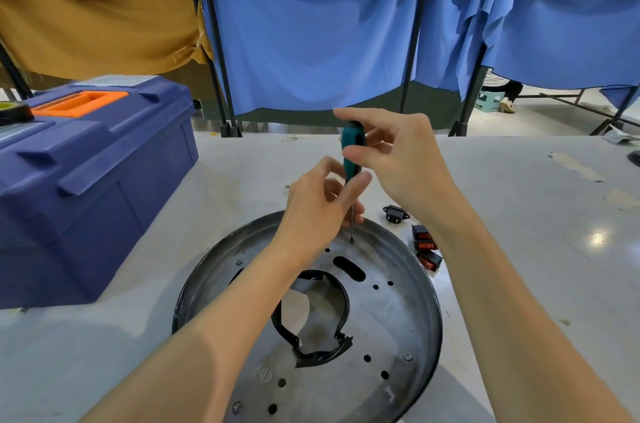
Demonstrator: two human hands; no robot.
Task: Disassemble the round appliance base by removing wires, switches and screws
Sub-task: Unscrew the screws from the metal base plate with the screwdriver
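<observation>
Round grey metal base (391,318) lying flat; red switches (425,246) just beside rim.

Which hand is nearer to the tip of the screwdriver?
Left. The left hand holds the screwdriver by its shaft, just above the tip; the right hand grips the handle, higher up.

Right hand (398,159) gripping top of green screwdriver (352,145), left hand (318,211) pinching it lower down. Screwdriver standing upright, tip touching far part of round metal base (398,301). Red switches (426,246) and black socket (394,214) lying on table (519,214) just right of base; blue toolbox (86,180) sitting left.
</observation>
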